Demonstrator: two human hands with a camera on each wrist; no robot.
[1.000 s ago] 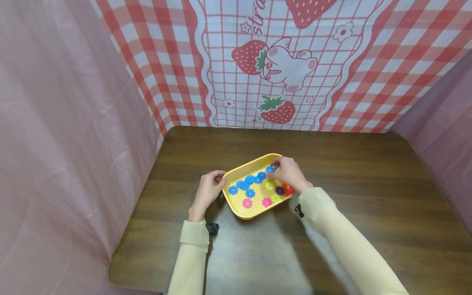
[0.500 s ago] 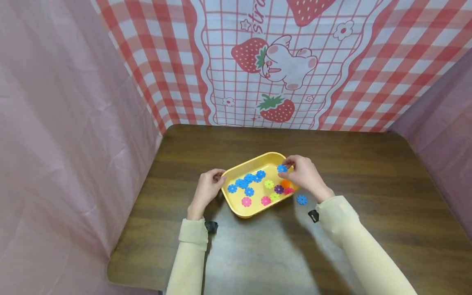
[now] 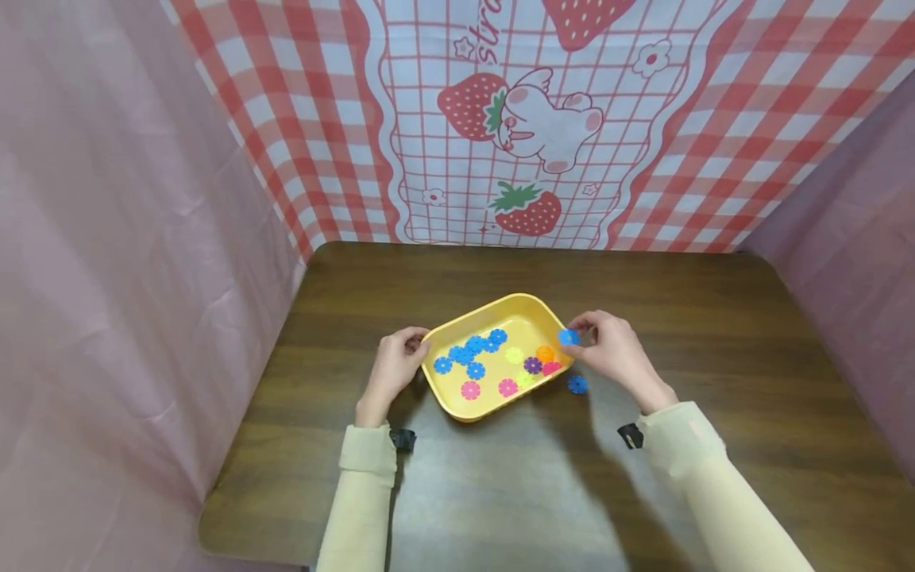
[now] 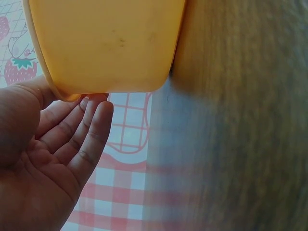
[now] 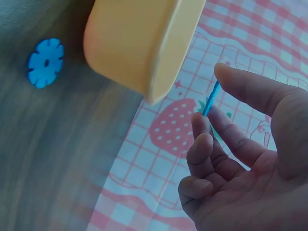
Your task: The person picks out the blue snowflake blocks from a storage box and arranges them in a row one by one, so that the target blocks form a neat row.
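Observation:
A yellow plastic tray stands on the table at a slant, holding several notched snowflake discs. My left hand pinches the tray's left end, thumb over the rim and fingers beneath it in the left wrist view. Between thumb and fingertips my right hand pinches a blue snowflake disc, seen edge-on in the right wrist view, just off the tray's right end. Another blue snowflake disc lies flat on the table below that hand. Inside the tray are a cluster of blue discs, pink discs, and a purple disc.
The brown wooden table extends around the tray. A red-and-white checked strawberry cloth hangs behind it, and pink curtains flank the sides. An orange disc and a yellow-green disc are also in the tray.
My right hand has lifted a blue disc from inside the tray and carried it right, past the rim. The blue disc on the table has come into sight. My left hand keeps its hold.

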